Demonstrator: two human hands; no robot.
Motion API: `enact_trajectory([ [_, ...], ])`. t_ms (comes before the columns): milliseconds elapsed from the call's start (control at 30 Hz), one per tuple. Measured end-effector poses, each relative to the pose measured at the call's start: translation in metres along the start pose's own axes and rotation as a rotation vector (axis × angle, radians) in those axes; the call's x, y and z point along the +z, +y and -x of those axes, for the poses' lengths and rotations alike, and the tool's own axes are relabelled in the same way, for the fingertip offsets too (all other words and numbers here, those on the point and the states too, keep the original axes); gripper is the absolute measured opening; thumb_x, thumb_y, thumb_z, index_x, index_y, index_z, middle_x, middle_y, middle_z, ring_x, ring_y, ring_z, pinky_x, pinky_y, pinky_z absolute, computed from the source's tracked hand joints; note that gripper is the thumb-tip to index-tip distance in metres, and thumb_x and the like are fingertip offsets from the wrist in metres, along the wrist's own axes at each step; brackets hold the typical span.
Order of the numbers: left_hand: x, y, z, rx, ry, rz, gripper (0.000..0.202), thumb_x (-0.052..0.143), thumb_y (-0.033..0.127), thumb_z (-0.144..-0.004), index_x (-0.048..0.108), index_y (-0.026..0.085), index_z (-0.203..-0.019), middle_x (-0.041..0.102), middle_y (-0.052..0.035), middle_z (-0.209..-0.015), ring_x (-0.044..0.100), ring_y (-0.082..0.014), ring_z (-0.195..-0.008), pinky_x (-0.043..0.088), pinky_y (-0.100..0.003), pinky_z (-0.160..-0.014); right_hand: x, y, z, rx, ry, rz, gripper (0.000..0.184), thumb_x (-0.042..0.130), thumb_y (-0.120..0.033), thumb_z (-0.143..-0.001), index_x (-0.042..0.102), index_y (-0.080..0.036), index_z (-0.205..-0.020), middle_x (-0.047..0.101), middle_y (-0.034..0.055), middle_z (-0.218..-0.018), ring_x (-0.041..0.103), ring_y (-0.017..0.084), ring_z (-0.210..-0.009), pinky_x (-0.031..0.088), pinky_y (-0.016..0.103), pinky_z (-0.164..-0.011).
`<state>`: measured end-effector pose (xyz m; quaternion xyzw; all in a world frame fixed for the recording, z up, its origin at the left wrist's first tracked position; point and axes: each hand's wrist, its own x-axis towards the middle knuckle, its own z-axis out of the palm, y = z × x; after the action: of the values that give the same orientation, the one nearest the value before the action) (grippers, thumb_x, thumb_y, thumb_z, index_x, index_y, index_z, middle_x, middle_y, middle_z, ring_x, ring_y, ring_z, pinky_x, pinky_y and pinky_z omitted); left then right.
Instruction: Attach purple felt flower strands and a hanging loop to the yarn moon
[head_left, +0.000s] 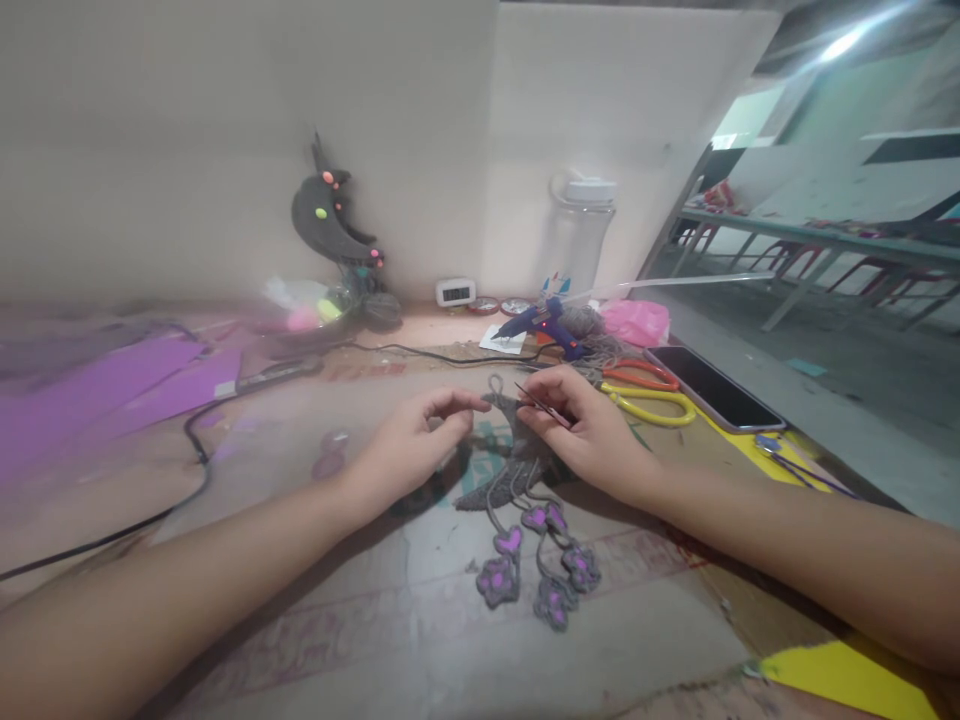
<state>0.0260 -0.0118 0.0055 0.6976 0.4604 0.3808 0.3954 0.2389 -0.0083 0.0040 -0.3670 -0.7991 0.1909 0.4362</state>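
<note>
A grey glittery crescent-shaped ornament [510, 470] lies flat on the table between my hands. From it hang grey cords ending in purple hearts and paw shapes [532, 570]. My left hand [409, 450] rests on the ornament's left side, its fingers curled and pinched at the upper tip. My right hand [589, 425] is closed on thin dark tweezers [541, 405], whose tips point at the ornament's top, near its cord loop.
A blue glue gun [541, 322] stands behind, its black cable [196, 440] running left. Orange and yellow scissors [646, 390] and a phone [712, 388] lie to the right. A finished moon ornament [330, 225], small clock [455, 292], water bottle [583, 235], purple sheets [97, 395].
</note>
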Motion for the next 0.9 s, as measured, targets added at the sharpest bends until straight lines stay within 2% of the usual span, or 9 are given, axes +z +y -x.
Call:
enact_trajectory([
  [100,-0.0009,-0.0016,0.0004,-0.023,-0.016,0.01,0.025,0.05,0.036,-0.089,0.066,0.019,-0.097,0.058,0.0015,-0.07,0.053,-0.01,-0.058,0.042,-0.022,-0.052,0.0001,0.0003,0.0002,-0.005,-0.002,0.003,0.009,0.056,-0.023,-0.089,0.053,-0.022,-0.097,0.057,-0.0009,-0.079,0.053,0.011,-0.065,0.043,0.022,-0.056],
  [167,-0.001,-0.0021,0.0005,-0.04,-0.028,0.047,0.027,0.052,0.039,-0.088,0.066,0.019,-0.098,0.059,0.0016,-0.071,0.053,-0.0094,-0.056,0.041,-0.02,-0.049,0.0003,0.0007,0.0004,-0.005,-0.002,0.003,0.008,0.056,-0.023,-0.089,0.053,-0.022,-0.096,0.057,-0.001,-0.078,0.053,0.011,-0.064,0.043,0.022,-0.055],
  [300,-0.001,-0.0003,0.0009,-0.081,-0.063,0.087,0.028,0.058,0.042,-0.085,0.068,0.017,-0.093,0.067,-0.0027,-0.08,0.064,-0.0143,-0.07,0.048,-0.023,-0.06,0.0005,0.0016,0.0007,-0.001,-0.007,0.001,0.008,0.056,-0.024,-0.089,0.053,-0.022,-0.097,0.056,-0.0013,-0.076,0.052,0.011,-0.063,0.043,0.022,-0.055],
  [433,-0.0013,0.0033,0.0004,-0.018,-0.027,0.037,0.019,0.062,0.036,-0.083,0.068,0.018,-0.085,0.07,-0.0032,-0.086,0.064,-0.0152,-0.078,0.05,-0.026,-0.073,0.0003,0.0018,0.0004,-0.003,-0.003,0.006,0.009,0.056,-0.024,-0.089,0.054,-0.022,-0.097,0.058,-0.0008,-0.08,0.054,0.011,-0.066,0.044,0.022,-0.057],
  [600,-0.0012,0.0035,-0.0025,0.007,0.009,0.018,0.016,0.064,0.033,-0.081,0.063,0.017,-0.083,0.065,-0.0024,-0.082,0.06,-0.0143,-0.075,0.049,-0.026,-0.068,0.0003,0.0016,-0.0003,0.019,0.003,0.006,0.01,0.057,-0.024,-0.088,0.054,-0.021,-0.096,0.059,-0.0005,-0.08,0.055,0.011,-0.067,0.044,0.022,-0.058],
  [767,-0.0014,-0.0001,-0.0042,0.03,-0.005,0.026,0.016,0.063,0.033,-0.081,0.059,0.018,-0.082,0.06,-0.0005,-0.079,0.055,-0.0126,-0.07,0.046,-0.025,-0.064,0.001,0.0023,0.0003,0.035,0.002,-0.004,0.01,0.056,-0.026,-0.088,0.054,-0.021,-0.097,0.06,0.0007,-0.081,0.057,0.013,-0.069,0.045,0.023,-0.058],
  [900,-0.0014,0.0006,-0.0027,0.077,-0.004,0.006,0.016,0.061,0.032,-0.083,0.055,0.018,-0.08,0.057,0.0003,-0.078,0.054,-0.0126,-0.071,0.045,-0.025,-0.065,0.001,0.0054,-0.0002,0.039,0.004,-0.006,0.011,0.056,-0.027,-0.089,0.054,-0.022,-0.098,0.059,0.0,-0.081,0.056,0.012,-0.07,0.045,0.023,-0.059],
])
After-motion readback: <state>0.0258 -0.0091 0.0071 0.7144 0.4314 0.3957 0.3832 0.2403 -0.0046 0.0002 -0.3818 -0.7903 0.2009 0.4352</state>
